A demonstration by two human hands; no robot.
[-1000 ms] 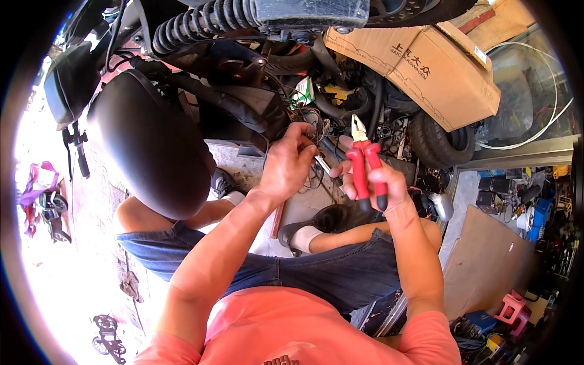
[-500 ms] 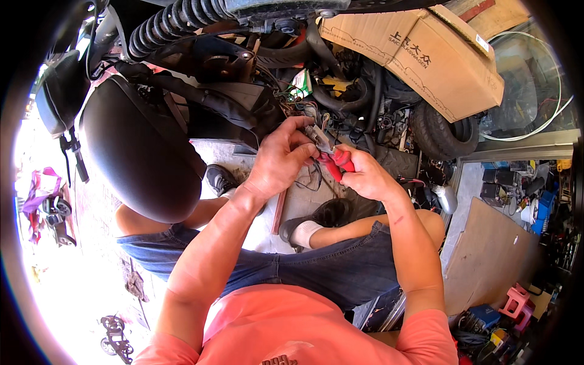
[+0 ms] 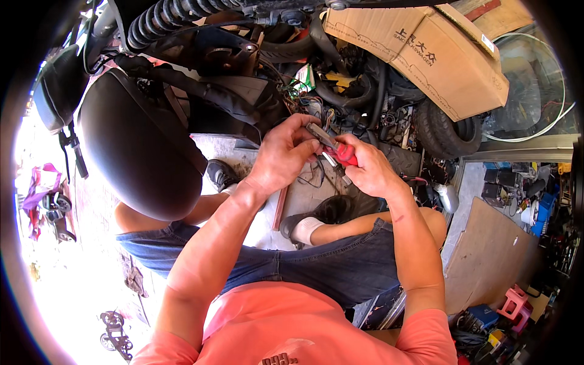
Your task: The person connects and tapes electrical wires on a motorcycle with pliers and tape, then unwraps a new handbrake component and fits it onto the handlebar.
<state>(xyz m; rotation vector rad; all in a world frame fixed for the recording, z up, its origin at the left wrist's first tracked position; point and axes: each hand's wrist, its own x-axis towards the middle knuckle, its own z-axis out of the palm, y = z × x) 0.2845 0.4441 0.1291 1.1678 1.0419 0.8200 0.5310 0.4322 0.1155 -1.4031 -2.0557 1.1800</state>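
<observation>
My right hand [image 3: 370, 171] is wrapped round the red handles of a pair of pliers [image 3: 346, 154]. Their metal jaws point up and left and meet the fingertips of my left hand [image 3: 281, 153]. That hand is closed in a pinch at the jaws; whatever lies between its thumb and fingers is too small and hidden to name. Just beyond the fingers run loose thin wires [image 3: 328, 115] of several colours. Below the hands, a thin dark cable [image 3: 313, 181] lies on the pale floor.
A black scooter seat [image 3: 140, 149] rises at the left, beneath a coil spring [image 3: 176, 21]. Far right, a cardboard box [image 3: 426, 58] rests above black tyres [image 3: 447, 131]. A brown board [image 3: 493, 255] and a pink stool [image 3: 516, 304] stand at the right. My shoes [image 3: 331, 210] flank the work spot.
The red plier handles, spread apart before, now look squeezed closer together in my right hand. My left hand keeps its pinch at the jaws. The whole view has shifted slightly.
</observation>
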